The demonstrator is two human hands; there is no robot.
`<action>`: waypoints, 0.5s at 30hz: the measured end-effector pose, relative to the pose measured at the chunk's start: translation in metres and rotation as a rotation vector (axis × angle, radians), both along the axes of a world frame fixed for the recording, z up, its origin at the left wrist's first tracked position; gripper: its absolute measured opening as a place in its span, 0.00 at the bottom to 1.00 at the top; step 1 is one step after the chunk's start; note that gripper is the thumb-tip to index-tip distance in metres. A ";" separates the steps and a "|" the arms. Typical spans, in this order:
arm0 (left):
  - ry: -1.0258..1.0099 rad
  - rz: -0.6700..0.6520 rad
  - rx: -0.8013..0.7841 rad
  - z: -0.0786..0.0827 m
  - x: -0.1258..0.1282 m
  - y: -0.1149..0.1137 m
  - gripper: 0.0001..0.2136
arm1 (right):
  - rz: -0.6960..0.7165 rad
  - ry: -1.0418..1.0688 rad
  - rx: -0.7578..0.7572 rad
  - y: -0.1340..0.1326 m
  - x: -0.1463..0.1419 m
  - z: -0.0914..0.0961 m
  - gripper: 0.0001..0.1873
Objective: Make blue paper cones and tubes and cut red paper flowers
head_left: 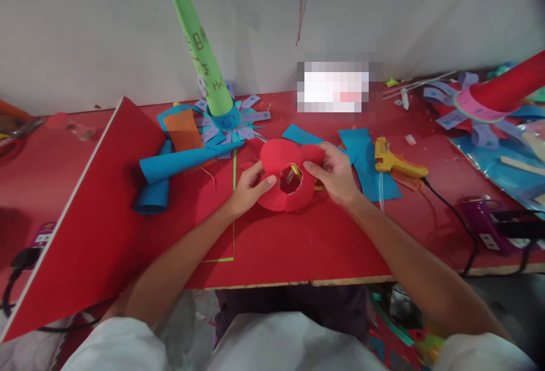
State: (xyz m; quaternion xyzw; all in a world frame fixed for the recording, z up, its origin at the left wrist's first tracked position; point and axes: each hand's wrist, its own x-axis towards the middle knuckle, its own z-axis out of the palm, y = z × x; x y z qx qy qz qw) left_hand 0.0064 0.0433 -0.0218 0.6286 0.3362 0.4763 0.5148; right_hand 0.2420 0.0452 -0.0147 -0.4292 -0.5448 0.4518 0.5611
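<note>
A red paper flower shape [279, 158] with a ragged hole in its middle is held up over the red table. My left hand [251, 189] grips its left edge, thumb on the near face and fingers behind. On the other side my right hand [336, 175] pinches the right petal between thumb and fingers. Through the hole a small yellow item shows, too small to name. Left of my hands, a rolled blue paper cone [187, 162] lies across a second blue paper roll [153, 198]. Blue paper pieces [368, 164] lie just beyond my right hand.
A red board [91, 218] stands slanted at the left. Behind stands a tall green paper tube [202, 47] on a blue fringed base. At right are a yellow glue gun [398, 161] with its cord, a purple power strip [485, 223] and a red paper tube [511, 84].
</note>
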 end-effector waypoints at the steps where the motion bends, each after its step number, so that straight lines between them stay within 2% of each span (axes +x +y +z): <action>1: 0.018 0.012 -0.002 -0.001 0.001 -0.001 0.22 | 0.000 -0.035 0.011 -0.001 -0.001 0.001 0.22; 4: 0.058 0.137 -0.001 -0.004 0.003 -0.003 0.20 | 0.017 -0.032 0.022 -0.004 -0.003 0.004 0.29; 8: 0.013 0.295 0.014 -0.003 0.003 0.000 0.21 | 0.139 -0.068 0.059 -0.006 -0.006 0.003 0.44; 9: 0.010 0.319 0.014 -0.002 0.003 0.000 0.22 | 0.148 -0.108 0.076 -0.006 -0.006 0.002 0.44; 13: 0.042 0.384 0.009 -0.001 0.002 -0.001 0.26 | 0.086 -0.188 0.162 -0.004 -0.004 -0.002 0.31; 15: 0.065 0.409 0.004 0.000 0.002 -0.002 0.29 | 0.072 -0.168 0.182 -0.004 -0.003 -0.003 0.34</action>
